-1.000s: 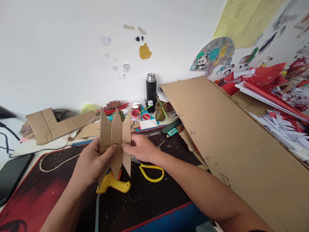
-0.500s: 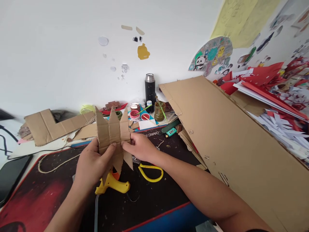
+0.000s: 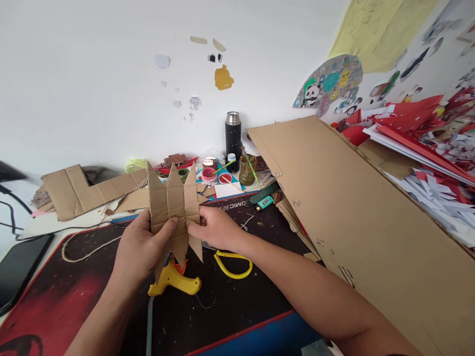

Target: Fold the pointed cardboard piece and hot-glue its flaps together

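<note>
Head view: left hand (image 3: 139, 244), right hand (image 3: 218, 228) hold spiked cardboard (image 3: 175, 198); mat (image 3: 241, 309): "OMIC"

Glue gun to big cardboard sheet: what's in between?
Head view: beyond the glue gun, a thin dark cord and a yellow loop handle lie on the mat; then the right forearm crosses before the big cardboard sheet.

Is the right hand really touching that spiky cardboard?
Touching. The head view shows the right hand at the right edge of the spiky cardboard, its thumb lying on the front.
</note>
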`<state>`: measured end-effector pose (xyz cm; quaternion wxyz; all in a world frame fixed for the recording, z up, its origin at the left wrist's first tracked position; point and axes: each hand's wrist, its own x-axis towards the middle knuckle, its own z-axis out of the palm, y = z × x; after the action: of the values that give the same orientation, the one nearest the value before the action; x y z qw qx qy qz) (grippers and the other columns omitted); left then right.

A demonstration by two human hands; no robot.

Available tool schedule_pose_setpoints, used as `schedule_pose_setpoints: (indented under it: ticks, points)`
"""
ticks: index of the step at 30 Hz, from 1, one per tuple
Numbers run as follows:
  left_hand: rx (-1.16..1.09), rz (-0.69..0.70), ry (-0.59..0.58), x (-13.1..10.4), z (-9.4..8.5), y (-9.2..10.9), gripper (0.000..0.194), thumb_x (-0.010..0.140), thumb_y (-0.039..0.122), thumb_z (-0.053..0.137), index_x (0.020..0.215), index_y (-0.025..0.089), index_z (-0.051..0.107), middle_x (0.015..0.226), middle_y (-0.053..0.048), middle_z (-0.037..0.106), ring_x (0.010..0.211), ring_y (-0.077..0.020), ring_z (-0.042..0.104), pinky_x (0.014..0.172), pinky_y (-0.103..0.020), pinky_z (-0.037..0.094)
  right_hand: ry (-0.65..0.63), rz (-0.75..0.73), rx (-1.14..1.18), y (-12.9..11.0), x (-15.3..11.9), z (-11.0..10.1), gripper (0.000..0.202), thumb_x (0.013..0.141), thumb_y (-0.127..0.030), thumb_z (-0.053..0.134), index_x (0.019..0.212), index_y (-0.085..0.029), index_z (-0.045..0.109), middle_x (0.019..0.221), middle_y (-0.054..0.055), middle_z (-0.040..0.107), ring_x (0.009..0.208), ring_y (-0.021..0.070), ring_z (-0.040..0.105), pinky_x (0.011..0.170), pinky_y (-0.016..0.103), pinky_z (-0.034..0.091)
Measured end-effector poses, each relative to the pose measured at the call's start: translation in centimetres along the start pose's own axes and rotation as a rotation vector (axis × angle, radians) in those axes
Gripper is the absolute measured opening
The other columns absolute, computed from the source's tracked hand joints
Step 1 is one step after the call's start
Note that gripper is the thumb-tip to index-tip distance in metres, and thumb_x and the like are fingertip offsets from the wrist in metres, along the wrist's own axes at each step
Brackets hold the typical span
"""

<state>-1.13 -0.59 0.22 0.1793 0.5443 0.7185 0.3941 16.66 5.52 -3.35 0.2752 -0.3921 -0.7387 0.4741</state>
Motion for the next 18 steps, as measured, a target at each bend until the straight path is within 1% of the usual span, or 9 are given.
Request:
schedule_pose_setpoints:
  ticks: [2,3,6,7,9,11,15,18]
  points:
    - [0.004,-0.033,-0.030,0.0,0.3,0.3,0.041,0.078,0.059,0.066,0.099,0.024,0.073,0.088,-0.005,0.085,0.075,-0.0309,0.078,0.062,-0.036,0.059,0.021,-0.005,-0.045,-0.1,0.0,0.1,0.015,0.097,-0.034,0.070,0.098,-0.019,0.075,0.086,0.002,0.074,0.076,0.0173,0.061,0.065,0.027,0.037]
    - [0.051,-0.037,-0.015,-0.2,0.5,0.5,0.039,0.078,0.058,0.065,0.097,0.025,0.072,0.086,-0.006,0.084,0.075,-0.0318,0.077,0.062,-0.036,0.057,0.036,-0.007,-0.071,-0.1,0.0,0.1,0.015,0.097,-0.034,0.071,0.098,-0.019,0.074,0.087,0.002,0.074,0.076,0.0175,0.061,0.065,0.027,0.037]
    - [0.303,0.014,0.105,-0.6,1.3,1.3,0.032,0.081,0.054,0.059,0.094,0.027,0.070,0.075,-0.006,0.078,0.073,-0.0343,0.075,0.062,-0.037,0.051,0.083,-0.016,-0.130,-0.1,0.1,0.3,0.015,0.096,-0.034,0.071,0.098,-0.019,0.073,0.087,0.003,0.074,0.076,0.0175,0.061,0.064,0.027,0.035]
    - [0.335,0.035,0.120,-0.7,1.5,1.5,0.031,0.082,0.054,0.059,0.094,0.028,0.070,0.074,-0.006,0.077,0.073,-0.0345,0.075,0.062,-0.037,0.050,0.099,-0.016,-0.144,0.0,0.1,0.3,0.016,0.096,-0.035,0.071,0.098,-0.019,0.072,0.086,0.003,0.073,0.075,0.0173,0.060,0.063,0.027,0.034]
    - [0.290,0.058,0.110,-0.7,1.6,1.6,0.030,0.082,0.053,0.059,0.093,0.028,0.070,0.076,-0.005,0.078,0.073,-0.0332,0.075,0.063,-0.037,0.050,0.120,-0.013,-0.152,0.1,0.1,0.3,0.016,0.096,-0.035,0.071,0.096,-0.019,0.070,0.083,0.002,0.072,0.073,0.0167,0.059,0.063,0.027,0.033]
    - [0.176,0.046,0.083,-0.5,1.5,1.3,0.031,0.079,0.054,0.061,0.092,0.028,0.070,0.080,-0.005,0.081,0.073,-0.0318,0.075,0.062,-0.036,0.052,0.120,-0.001,-0.129,0.1,0.1,0.3,0.017,0.094,-0.036,0.071,0.090,-0.019,0.067,0.080,0.001,0.069,0.071,0.0160,0.056,0.061,0.027,0.033]
    - [-0.021,-0.037,0.053,0.0,0.7,0.4,0.037,0.075,0.056,0.068,0.095,0.025,0.073,0.088,-0.005,0.084,0.078,-0.0312,0.077,0.061,-0.035,0.056,0.061,0.001,-0.006,0.2,0.1,0.2,0.019,0.095,-0.036,0.069,0.086,-0.020,0.063,0.075,-0.002,0.064,0.068,0.0146,0.054,0.059,0.026,0.034]
    - [-0.117,-0.067,0.030,0.2,0.3,0.0,0.041,0.075,0.056,0.072,0.101,0.024,0.074,0.092,-0.005,0.085,0.079,-0.0302,0.078,0.063,-0.035,0.058,0.017,-0.017,0.043,0.3,0.1,0.2,0.017,0.097,-0.035,0.067,0.091,-0.020,0.066,0.080,-0.001,0.068,0.070,0.0149,0.057,0.060,0.025,0.036]
